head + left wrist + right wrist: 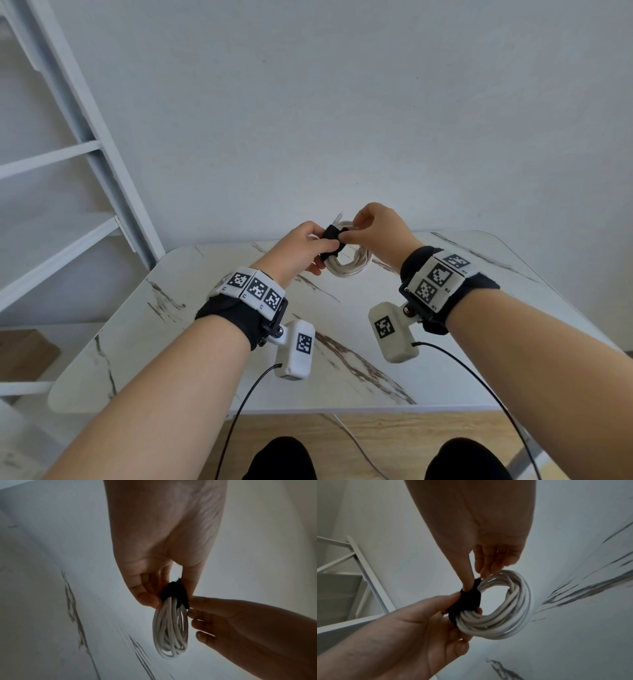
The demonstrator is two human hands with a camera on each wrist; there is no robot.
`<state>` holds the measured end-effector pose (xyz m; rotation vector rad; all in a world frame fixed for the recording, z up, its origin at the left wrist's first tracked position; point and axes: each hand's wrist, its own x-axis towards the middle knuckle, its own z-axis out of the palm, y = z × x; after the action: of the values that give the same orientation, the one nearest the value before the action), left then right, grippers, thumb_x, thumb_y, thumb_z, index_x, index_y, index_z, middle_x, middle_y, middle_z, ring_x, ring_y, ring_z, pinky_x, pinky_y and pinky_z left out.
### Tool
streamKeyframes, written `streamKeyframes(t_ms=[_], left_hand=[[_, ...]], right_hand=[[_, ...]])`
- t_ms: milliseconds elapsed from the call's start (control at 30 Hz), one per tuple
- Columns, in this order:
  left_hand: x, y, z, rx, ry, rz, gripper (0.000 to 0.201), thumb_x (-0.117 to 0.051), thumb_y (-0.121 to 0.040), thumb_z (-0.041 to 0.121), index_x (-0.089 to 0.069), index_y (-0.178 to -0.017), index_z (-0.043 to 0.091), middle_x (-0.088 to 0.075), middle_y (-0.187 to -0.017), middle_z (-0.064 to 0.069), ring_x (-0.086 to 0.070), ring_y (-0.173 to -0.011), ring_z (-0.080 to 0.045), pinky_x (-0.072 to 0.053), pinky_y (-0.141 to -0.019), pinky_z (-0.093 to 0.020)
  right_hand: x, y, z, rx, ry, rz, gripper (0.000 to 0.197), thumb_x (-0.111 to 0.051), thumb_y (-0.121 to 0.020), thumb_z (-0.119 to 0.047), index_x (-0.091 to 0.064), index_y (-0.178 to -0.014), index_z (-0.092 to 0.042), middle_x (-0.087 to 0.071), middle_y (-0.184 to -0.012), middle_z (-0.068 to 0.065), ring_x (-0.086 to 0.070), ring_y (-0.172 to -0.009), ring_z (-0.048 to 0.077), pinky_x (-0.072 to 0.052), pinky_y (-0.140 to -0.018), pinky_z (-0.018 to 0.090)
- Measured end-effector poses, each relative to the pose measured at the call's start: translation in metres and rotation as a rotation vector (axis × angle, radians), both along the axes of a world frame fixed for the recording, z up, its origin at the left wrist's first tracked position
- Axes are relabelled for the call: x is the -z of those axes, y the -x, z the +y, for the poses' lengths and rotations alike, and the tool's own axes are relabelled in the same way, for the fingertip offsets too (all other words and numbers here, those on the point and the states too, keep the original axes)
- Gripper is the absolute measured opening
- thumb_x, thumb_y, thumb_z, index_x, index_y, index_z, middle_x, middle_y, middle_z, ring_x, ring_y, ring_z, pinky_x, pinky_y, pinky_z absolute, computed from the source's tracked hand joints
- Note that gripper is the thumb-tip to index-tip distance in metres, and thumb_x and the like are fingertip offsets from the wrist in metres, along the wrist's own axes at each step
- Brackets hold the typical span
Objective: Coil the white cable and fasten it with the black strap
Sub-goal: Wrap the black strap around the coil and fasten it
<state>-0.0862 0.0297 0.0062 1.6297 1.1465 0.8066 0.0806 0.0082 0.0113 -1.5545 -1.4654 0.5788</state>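
Black strap (pixel 331 240) end hidden under fingers (pixel 347 236); cable (pixel 349 265) plug tip too small to tell.

Not much to read here, honestly. Your wrist bands (pixel 251 289) carry black-and-white square marker codes, no words. On the right wrist band (pixel 436 279) there are tiny characters by the markers, something like "R2" and "R1", but they're too small to be sure.

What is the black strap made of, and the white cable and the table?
Black strap: looks like soft, fuzzy matte fabric, maybe hook-and-loop; its edges look fluffy. White cable: smooth, probably plastic-coated, bending in round loops. Table: glossy white top with dark veins, marble or a marble-look surface.
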Motion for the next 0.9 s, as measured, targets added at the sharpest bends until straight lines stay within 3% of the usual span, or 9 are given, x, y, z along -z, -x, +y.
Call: streamKeyframes(t_ms=[133, 233, 367, 500, 633, 767, 900], left_hand=[[-0.002, 0.002, 0.001, -0.006, 0.009, -0.019, 0.02, -0.062, -0.091, 0.015, -0.058, -0.108, 0.004, -0.066, -0.092, -0.014, -0.057, -0.067, -0.021, -0.05, -0.061, -0.029], [-0.003, 0.003, 0.002, 0.02, 0.024, -0.039, 0.018, -0.059, -0.093, 0.01, -0.058, -0.108, 0.001, -0.065, -0.093, -0.017, -0.056, -0.069, -0.023, -0.049, -0.059, -0.028], [0.003, 0.002, 0.003, 0.043, 0.06, -0.063, 0.022, -0.058, -0.094, 0.01, -0.059, -0.113, 0.0, -0.065, -0.098, -0.018, -0.058, -0.076, -0.025, -0.053, -0.06, -0.027], [0.008, -0.002, 0.004, 0.039, 0.118, -0.148, 0.027, -0.058, -0.095, 0.015, -0.062, -0.114, -0.003, -0.066, -0.097, -0.016, -0.058, -0.07, -0.022, -0.055, -0.059, -0.026], [0.009, -0.001, 0.007, -0.008, 0.172, -0.195, 0.026, -0.057, -0.095, 0.014, -0.061, -0.11, -0.008, -0.061, -0.083, -0.013, -0.054, -0.06, -0.018, -0.05, -0.052, -0.022], [0.013, 0.001, 0.013, -0.103, 0.247, -0.275, 0.027, -0.059, -0.094, 0.014, -0.061, -0.111, -0.008, -0.058, -0.08, -0.012, -0.054, -0.06, -0.02, -0.05, -0.047, -0.022], [0.018, -0.005, 0.02, -0.181, 0.276, -0.228, 0.03, -0.059, -0.095, 0.018, -0.062, -0.112, -0.007, -0.058, -0.08, -0.012, -0.055, -0.06, -0.021, -0.052, -0.047, -0.022]], right_hand=[[0.003, -0.006, 0.002, 0.036, 0.045, -0.064, 0.055, -0.079, -0.072, -0.043, -0.058, -0.118, -0.02, -0.051, -0.113, -0.001, -0.049, -0.103, 0.015, -0.045, -0.085, 0.03], [0.005, -0.01, -0.001, -0.117, 0.16, 0.125, 0.042, -0.076, -0.08, -0.037, -0.066, -0.109, -0.009, -0.066, -0.098, 0.007, -0.063, -0.085, 0.017, -0.048, -0.074, 0.028], [0.006, -0.01, -0.005, -0.099, 0.102, 0.189, 0.037, -0.079, -0.08, -0.028, -0.064, -0.103, -0.003, -0.064, -0.076, 0.004, -0.061, -0.062, 0.013, -0.048, -0.057, 0.022], [0.008, -0.007, 0.0, -0.073, 0.072, 0.207, 0.037, -0.077, -0.081, -0.028, -0.065, -0.106, -0.004, -0.066, -0.081, 0.005, -0.06, -0.067, 0.014, -0.049, -0.061, 0.026], [0.013, -0.009, 0.004, -0.042, 0.11, 0.308, 0.036, -0.069, -0.087, -0.032, -0.063, -0.111, -0.006, -0.069, -0.094, 0.009, -0.067, -0.074, 0.017, -0.057, -0.08, 0.04], [0.019, -0.015, 0.007, -0.03, 0.254, 0.353, 0.034, -0.061, -0.094, -0.03, -0.059, -0.114, -0.004, -0.069, -0.097, 0.013, -0.07, -0.081, 0.026, -0.061, -0.078, 0.041], [0.026, -0.017, 0.01, -0.053, 0.284, 0.348, 0.03, -0.065, -0.091, -0.013, -0.06, -0.117, 0.0, -0.07, -0.106, 0.02, -0.071, -0.085, 0.029, -0.06, -0.08, 0.039]])
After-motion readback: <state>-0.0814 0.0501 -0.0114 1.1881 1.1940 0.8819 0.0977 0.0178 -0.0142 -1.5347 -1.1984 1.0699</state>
